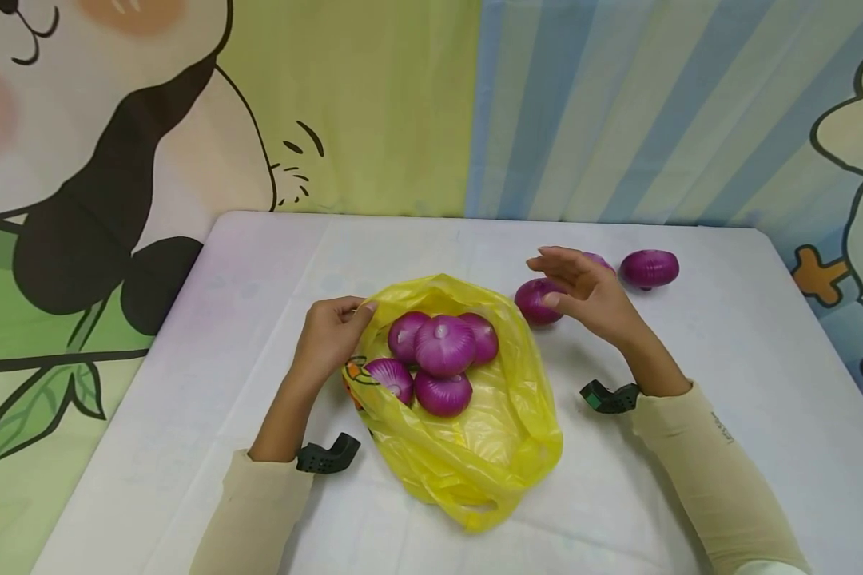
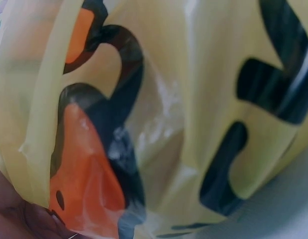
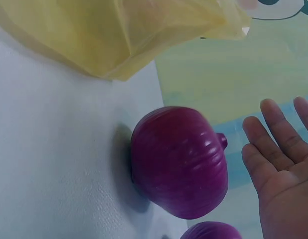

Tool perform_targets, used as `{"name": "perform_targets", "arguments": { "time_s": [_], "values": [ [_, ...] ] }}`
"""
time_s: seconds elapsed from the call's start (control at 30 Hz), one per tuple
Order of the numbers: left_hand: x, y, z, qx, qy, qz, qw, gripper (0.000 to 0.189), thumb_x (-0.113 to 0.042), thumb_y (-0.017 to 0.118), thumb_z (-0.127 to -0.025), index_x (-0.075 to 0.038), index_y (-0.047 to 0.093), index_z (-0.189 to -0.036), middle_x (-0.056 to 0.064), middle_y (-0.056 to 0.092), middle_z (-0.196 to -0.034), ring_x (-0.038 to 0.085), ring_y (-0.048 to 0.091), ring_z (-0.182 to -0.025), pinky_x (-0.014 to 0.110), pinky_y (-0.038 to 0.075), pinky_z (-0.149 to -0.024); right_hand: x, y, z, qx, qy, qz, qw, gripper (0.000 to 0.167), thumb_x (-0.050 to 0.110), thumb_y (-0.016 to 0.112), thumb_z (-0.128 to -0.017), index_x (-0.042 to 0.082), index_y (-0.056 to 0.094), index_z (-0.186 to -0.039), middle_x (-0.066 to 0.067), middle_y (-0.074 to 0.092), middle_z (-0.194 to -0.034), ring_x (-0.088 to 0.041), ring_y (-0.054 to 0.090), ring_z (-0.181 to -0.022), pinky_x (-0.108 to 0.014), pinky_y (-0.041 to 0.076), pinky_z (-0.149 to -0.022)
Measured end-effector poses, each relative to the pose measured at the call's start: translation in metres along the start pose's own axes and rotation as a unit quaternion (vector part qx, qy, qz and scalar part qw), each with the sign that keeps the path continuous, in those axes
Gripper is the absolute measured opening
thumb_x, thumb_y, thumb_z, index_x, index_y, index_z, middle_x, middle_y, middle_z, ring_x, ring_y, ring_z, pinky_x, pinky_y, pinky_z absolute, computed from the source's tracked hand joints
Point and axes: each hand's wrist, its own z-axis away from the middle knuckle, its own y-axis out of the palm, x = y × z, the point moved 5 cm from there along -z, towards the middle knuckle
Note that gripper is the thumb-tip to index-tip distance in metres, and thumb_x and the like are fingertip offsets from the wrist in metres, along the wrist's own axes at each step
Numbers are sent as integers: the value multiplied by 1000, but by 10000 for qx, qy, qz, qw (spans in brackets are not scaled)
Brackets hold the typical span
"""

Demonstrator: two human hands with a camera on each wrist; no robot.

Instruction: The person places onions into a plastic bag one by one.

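Note:
A yellow plastic bag (image 1: 507,423) lies with its mouth spread wide and several purple onions (image 1: 444,346) inside. My left hand (image 1: 328,339) pinches the bag's left rim between thumb and fingers. In the left wrist view the bag's printed side (image 2: 166,129) fills most of the picture. My right hand (image 1: 593,299), fingers extended, hovers over the white table by a purple onion (image 1: 530,302) to the right of the bag. The right wrist view shows that onion (image 3: 179,162) apart from the open palm (image 3: 288,194). A further onion (image 1: 600,259) is mostly hidden behind the right hand.
Another purple onion (image 1: 650,269) lies farther right on the white-covered table (image 1: 726,319). Behind the table's back edge hangs a printed cloth (image 1: 374,112) with cartoon figures and stripes. A dark device is strapped to each wrist.

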Motion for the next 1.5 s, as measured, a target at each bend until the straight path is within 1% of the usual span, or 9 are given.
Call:
{"name": "perform_targets", "arguments": {
  "time_s": [0.13, 0.33, 0.53, 0.77, 0.9, 1.03, 1.17, 1.33, 1.5],
  "values": [
    [1, 0, 0, -9, -17, -9, 10000, 36, -34, 60, -97, -2, 73, -108, 9, 72, -81, 20, 64, -72, 28, 50, -60, -7, -6, 0, -51, 145, 95, 9998, 56, -7, 66, -88, 1, 47, -140, -23, 52, -134, -25, 47, -129, -32, 32, -107],
    [2, 0, -1, -18, -47, -30, 10000, 36, -34, 60, -97, -2, 73, -108, 9, 73, -83, 20, 65, -73, 28, 51, -61, -18, -12, 0, 15, 679, 619, 9958, 65, -9, 68, -86, 2, 41, -144, -26, 44, -141, -26, 39, -136, -27, 28, -109],
    [2, 0, -1, -25, -53, -47, 10000, 36, -34, 60, -97, -2, 72, -109, 8, 73, -84, 20, 65, -73, 30, 51, -61, -28, -14, -1, 187, 1089, 825, 9904, 73, -7, 70, -85, 5, 36, -148, -22, 40, -147, -29, 34, -138, -26, 27, -108],
    [3, 0, 0, -37, -47, -66, 10000, 36, -34, 59, -97, -3, 73, -107, 7, 73, -83, 20, 64, -72, 30, 50, -60, -36, -15, -1, 417, 1273, 829, 9875, 75, -6, 71, -84, 1, 34, -148, -27, 35, -148, -36, 31, -138, -21, 34, -103],
    [4, 1, -1, -42, -36, -64, 10000, 36, -33, 60, -97, -2, 73, -108, 8, 73, -83, 20, 64, -73, 30, 50, -61, -40, -17, 0, 498, 1311, 831, 9866, 76, -4, 72, -84, 1, 32, -149, -27, 33, -149, -40, 28, -138, -19, 35, -102],
    [5, 2, -2, -40, 9, -61, 10000, 36, -33, 60, -98, -2, 73, -108, 8, 73, -83, 20, 64, -72, 28, 50, -61, -43, -17, 1, 544, 1411, 840, 9849, 80, -2, 73, -84, 2, 29, -150, -25, 31, -151, -38, 27, -139, -18, 35, -101],
    [4, 2, -1, -34, 27, -41, 10000, 36, -33, 59, -98, -2, 73, -108, 8, 73, -82, 20, 64, -72, 28, 50, -60, -46, -16, 2, 613, 1626, 1113, 9785, 83, 1, 75, -83, 7, 30, -151, -19, 33, -152, -33, 31, -138, -25, 37, -102],
    [4, 2, -1, -16, 3, -65, 10000, 36, -33, 59, -98, -2, 73, -108, 7, 73, -82, 19, 64, -72, 29, 51, -61, -50, -15, 6, 746, 1912, 1865, 9608, 69, 16, 77, -85, 10, 45, -145, -13, 48, -142, -29, 49, -122, -40, 45, -97],
    [4, 3, -1, -13, -66, -83, 9999, 35, -34, 59, -97, -3, 73, -108, 6, 72, -80, 19, 63, -72, 30, 50, -62, -48, -14, 8, 698, 1928, 2037, 9573, 59, 22, 75, -87, 11, 52, -140, -11, 53, -136, -27, 53, -114, -45, 46, -95]
  ]
}}
